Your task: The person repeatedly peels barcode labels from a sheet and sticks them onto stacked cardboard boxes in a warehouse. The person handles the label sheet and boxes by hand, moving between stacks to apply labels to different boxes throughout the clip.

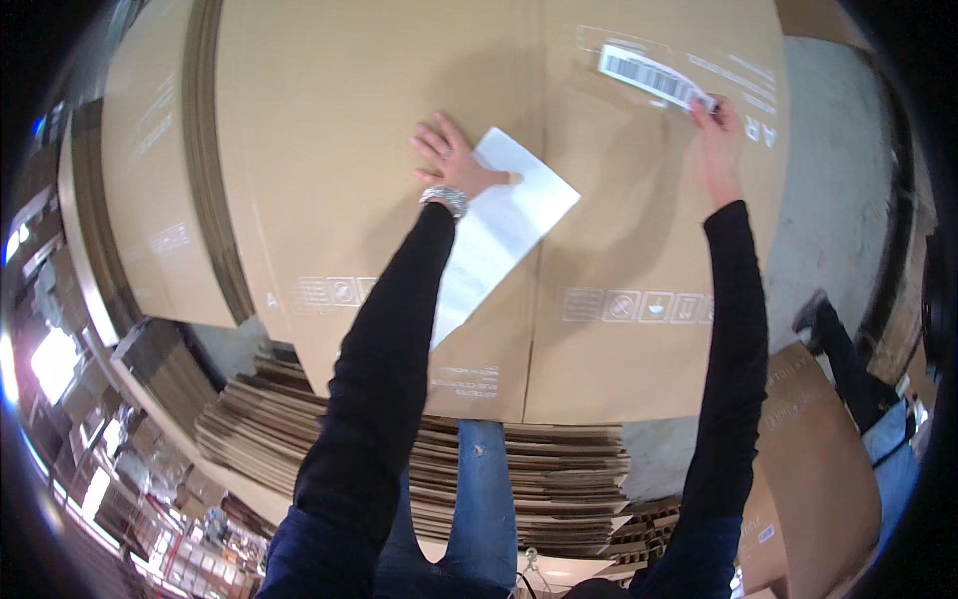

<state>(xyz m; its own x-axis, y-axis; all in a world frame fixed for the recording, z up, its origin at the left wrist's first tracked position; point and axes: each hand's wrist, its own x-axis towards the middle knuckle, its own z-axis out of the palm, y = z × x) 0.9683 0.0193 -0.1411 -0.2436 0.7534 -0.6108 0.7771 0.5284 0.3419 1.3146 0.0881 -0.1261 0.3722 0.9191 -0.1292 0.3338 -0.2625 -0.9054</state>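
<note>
Before me lies a large flat brown cardboard sheet [379, 80] with pale printing. My left hand [454, 168] rests on it with fingers spread, its thumb across a white paper sheet [504, 225] that lies slanted over the cardboard's centre fold. At the upper right, my right hand [717, 125] pinches one end of a white barcode label [644, 72]. The label's far end lies against or just over the cardboard; I cannot tell which. Its pinched end curls up at my fingertips.
Stacked flat cardboard [509, 479] sits below the sheet by my legs. Another stack of cardboard [150, 170] stands at the left. On the lower right are a brown carton [808, 469] and another person's leg in dark clothing [848, 349], on grey floor [833, 170].
</note>
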